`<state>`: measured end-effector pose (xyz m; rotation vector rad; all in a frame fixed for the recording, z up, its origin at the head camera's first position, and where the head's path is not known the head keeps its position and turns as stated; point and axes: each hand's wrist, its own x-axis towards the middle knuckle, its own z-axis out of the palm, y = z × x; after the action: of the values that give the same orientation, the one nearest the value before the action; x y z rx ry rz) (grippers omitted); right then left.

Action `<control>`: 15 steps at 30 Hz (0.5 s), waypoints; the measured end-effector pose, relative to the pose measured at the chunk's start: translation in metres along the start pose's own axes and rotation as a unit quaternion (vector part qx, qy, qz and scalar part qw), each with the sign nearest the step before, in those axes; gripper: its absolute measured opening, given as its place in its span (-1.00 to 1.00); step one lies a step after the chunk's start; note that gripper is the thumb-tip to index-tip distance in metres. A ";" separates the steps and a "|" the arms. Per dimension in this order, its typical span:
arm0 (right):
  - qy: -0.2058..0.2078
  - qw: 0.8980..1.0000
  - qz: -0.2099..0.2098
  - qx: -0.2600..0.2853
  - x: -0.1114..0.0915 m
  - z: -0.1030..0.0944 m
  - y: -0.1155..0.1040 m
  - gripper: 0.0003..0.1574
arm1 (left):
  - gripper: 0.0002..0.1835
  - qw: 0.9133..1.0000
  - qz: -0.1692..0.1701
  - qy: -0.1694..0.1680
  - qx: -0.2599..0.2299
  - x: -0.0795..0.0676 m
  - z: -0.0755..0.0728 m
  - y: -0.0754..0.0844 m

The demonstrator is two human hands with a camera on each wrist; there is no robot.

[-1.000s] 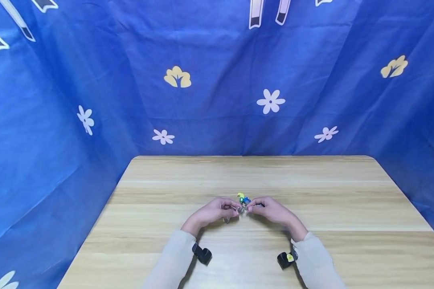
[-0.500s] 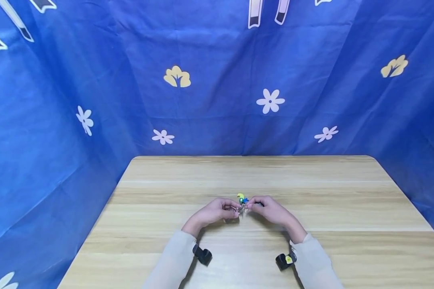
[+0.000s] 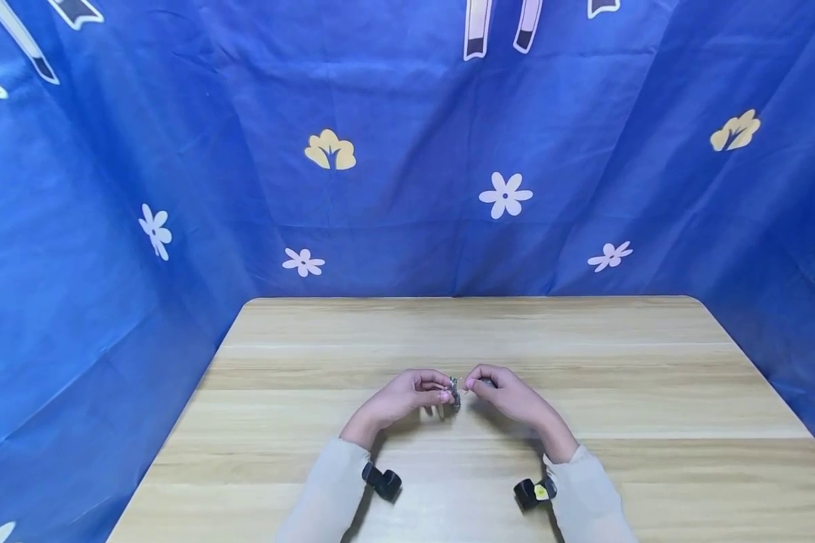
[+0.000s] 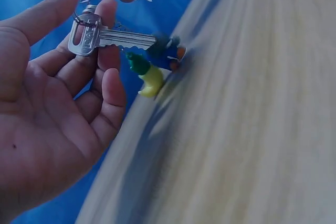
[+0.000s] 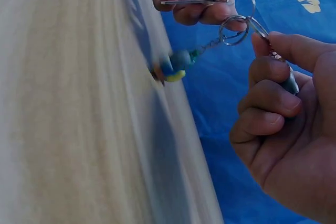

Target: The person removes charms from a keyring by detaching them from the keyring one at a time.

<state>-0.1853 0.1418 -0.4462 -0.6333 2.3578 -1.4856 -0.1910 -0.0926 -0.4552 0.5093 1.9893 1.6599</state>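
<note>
My left hand (image 3: 407, 394) pinches a metal key ring (image 5: 254, 6) between thumb and fingertips; a silver key (image 4: 126, 39) hangs from it, lying across the fingers in the left wrist view. Linked in the middle is a second ring (image 5: 221, 31), from which a chain carries a small toy figure (image 4: 152, 82) in yellow, green and blue. Opposite, my right hand (image 3: 505, 388) pinches a third linked ring (image 5: 260, 29) between thumb and forefinger. A dark, shiny pendant (image 5: 290, 83) attached there rests against its curled fingers, partly hidden.
Both hands are close over a light wooden table (image 3: 407, 467). A blue curtain (image 3: 394, 188) with white flowers surrounds its back and sides. Each wrist wears a black camera, the left camera (image 3: 383, 481) and the right camera (image 3: 528, 494).
The yellow and blue toy that showed between my hands in the head view has dropped lower, mostly out of sight there. My fingertips are slightly farther apart, and the head view has tilted a little.
</note>
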 end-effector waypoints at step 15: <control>0.026 0.999 -0.037 -0.024 -0.003 -0.006 -0.026 -0.72 | -0.63 0.999 0.047 0.013 0.012 -0.001 -0.002 0.033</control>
<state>-0.1803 0.1385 -0.4200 -0.7099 2.4409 -1.4958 -0.1926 -0.0885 -0.4222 0.6021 2.0358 1.7082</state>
